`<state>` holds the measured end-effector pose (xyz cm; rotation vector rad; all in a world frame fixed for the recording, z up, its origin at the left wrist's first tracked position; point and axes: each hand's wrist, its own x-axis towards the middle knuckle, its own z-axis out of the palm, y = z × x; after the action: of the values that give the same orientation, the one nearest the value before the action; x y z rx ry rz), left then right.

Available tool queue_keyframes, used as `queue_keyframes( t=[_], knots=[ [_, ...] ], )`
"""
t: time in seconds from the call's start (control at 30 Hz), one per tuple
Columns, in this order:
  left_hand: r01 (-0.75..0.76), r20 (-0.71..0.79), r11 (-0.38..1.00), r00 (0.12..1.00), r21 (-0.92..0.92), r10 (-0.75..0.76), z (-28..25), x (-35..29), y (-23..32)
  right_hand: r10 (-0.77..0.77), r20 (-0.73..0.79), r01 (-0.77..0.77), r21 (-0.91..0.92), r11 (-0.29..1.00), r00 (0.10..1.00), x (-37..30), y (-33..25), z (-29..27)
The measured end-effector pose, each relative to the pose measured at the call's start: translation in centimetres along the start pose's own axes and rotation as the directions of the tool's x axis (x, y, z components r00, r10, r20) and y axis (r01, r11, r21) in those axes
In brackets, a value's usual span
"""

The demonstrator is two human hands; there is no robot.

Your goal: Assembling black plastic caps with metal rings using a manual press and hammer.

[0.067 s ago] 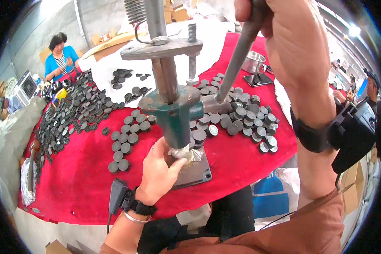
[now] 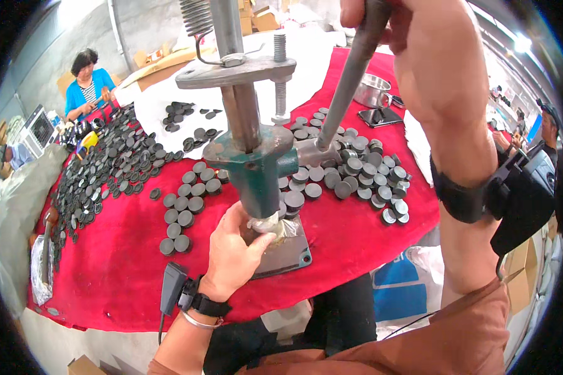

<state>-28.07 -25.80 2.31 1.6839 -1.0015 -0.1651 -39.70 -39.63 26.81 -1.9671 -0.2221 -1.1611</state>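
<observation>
A hand press with a green body and a steel plate base stands on the red cloth. My left hand curls around the foot of the press, just under the green cylinder, with its thumb against crumpled clear plastic. What its fingers hold is hidden behind the plastic and the press. High at the right, my right hand is wrapped round the upper end of the slanting metal lever. Round dark grey caps stand in stacks left of the press, and more stacked caps lie to its right.
Many loose dark discs spread over the left of the red cloth. A metal cup and a black phone lie beyond the lever. A hammer rests at the left edge. Another person works at the far left.
The view has shifted very slightly. Both my hands keep their places on the press and the lever. The far person's hands have moved a little.
</observation>
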Motion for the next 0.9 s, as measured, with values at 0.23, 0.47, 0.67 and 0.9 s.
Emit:
queue_keyframes(
  t=[0.23,0.47,0.67,0.9],
  knots=[
    [0.068,-0.078,0.986,0.994,-0.154,-0.081,0.8,-0.5,-1.0,-0.495,0.220,0.476,-0.735,0.483,0.841,-2.9,1.0,-2.2],
    [-0.006,-0.091,0.998,0.996,-0.064,0.000,-2.3,-2.4,-1.2,-0.056,-0.108,0.010,-0.392,0.920,0.993,-12.5,-2.6,1.4],
    [0.091,-0.315,0.790,0.940,0.606,0.133,-8.0,-3.4,-3.4,-0.282,0.021,0.279,-0.220,0.935,0.959,-22.7,3.4,-0.6],
    [0.045,-0.079,0.497,0.996,0.867,0.047,-10.0,-4.4,-3.2,-0.187,0.035,0.190,-0.132,0.973,0.982,-18.4,1.7,-1.9]
  ],
)
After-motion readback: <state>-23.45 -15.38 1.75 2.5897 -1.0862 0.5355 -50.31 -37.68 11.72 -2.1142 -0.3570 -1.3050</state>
